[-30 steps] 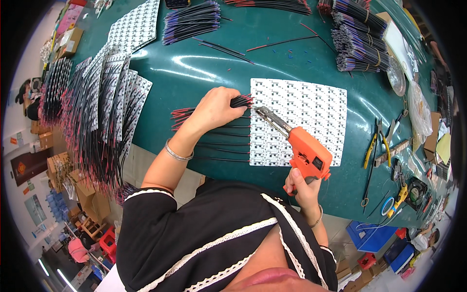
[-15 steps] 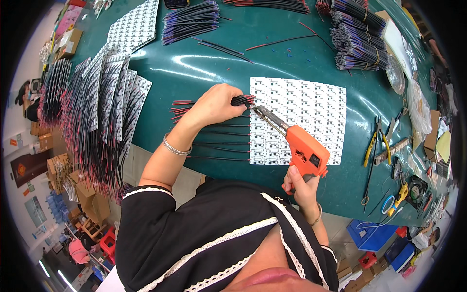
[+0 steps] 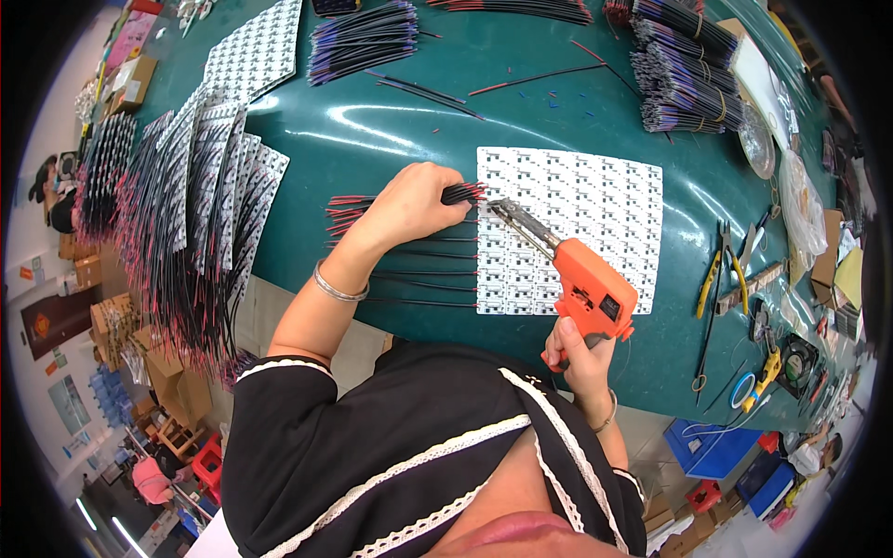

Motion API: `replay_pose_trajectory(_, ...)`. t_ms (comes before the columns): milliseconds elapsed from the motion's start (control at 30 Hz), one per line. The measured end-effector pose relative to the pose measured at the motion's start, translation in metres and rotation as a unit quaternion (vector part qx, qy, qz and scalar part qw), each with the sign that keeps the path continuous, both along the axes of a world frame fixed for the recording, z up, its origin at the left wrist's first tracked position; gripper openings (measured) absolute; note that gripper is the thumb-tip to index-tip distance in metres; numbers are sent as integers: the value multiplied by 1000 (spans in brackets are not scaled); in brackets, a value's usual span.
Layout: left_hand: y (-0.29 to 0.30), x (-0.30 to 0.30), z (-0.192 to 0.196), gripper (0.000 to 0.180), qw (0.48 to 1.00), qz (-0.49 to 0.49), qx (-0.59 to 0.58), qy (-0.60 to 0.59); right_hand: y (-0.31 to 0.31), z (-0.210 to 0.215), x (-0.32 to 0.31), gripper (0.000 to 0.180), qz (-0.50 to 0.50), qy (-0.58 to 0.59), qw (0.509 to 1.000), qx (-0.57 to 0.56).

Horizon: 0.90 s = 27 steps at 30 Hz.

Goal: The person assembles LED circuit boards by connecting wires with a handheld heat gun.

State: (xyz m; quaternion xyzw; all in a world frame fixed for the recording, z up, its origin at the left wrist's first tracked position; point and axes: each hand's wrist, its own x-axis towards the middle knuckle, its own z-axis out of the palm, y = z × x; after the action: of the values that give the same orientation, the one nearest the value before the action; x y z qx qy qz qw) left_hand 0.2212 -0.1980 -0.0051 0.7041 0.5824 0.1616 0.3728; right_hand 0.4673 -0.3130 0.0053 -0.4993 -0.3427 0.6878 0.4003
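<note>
The white circuit board lay flat on the green desk, just beyond the person's body, with small dark parts across it in rows. A few thin wires ran from its nine o'clock edge, roughly parallel, their far ends hidden partly under the forearm. At nine o'clock too was the left hand, its fingers pinched around a bunch of black wires whose red-sleeved ends pointed at the board's edge. The right hand, at six o'clock, had its fingers wrapped around the handle of an orange soldering gun. The gun's barrel slanted over the board toward ten o'clock, its tip close to the wire ends; whether they touched could not be told.

Farther out at nine o'clock hung a heap of wired boards, and at ten o'clock lay another white board. Tied wire bundles sat at one o'clock, yellow-handled pliers at three, a small black fan at four.
</note>
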Motion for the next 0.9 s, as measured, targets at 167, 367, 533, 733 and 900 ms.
replay_pose_trajectory(167, -1, -5, -1, 20, 1000, -7, -23, -15, 4, -3, 2, 25, -10, 18, 999, 29)
replay_pose_trajectory(367, -6, -20, -13, 20, 993, 26, 46, -101, 14, -3, 0, 25, -5, 2, 999, 49)
replay_pose_trajectory(533, 2, -17, 1, 19, 997, 56, 28, -41, 21, -1, -4, 25, 0, 0, 999, 39)
replay_pose_trajectory(733, 9, -11, -1, 17, 996, 78, 11, -47, 26, 2, -8, 25, -7, -9, 999, 31)
replay_pose_trajectory(900, 9, -4, -1, 18, 997, 74, -2, -39, 25, -1, -8, 25, -6, -20, 1000, 22)
